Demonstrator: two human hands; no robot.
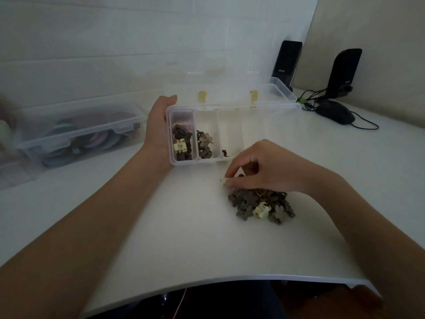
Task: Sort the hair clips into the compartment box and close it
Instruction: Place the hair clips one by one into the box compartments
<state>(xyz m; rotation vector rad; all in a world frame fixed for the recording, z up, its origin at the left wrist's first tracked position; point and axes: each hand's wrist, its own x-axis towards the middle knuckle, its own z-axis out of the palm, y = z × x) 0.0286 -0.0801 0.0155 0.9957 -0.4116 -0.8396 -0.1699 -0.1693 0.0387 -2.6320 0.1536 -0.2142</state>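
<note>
White desk [184,226], tiled wall; left hand [158,130] grips compartment box [230,160], right hand [264,166] pinches cream clip [222,180].

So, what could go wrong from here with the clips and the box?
1. The right hand pinches a cream clip at the edge of the pile; lifting it may drag neighbouring clips across the table.
2. One cream clip already lies among dark ones in the leftmost compartment, so colours may end up mixed.
3. The box is light and its lid stands open; only the left hand steadies it.
</note>
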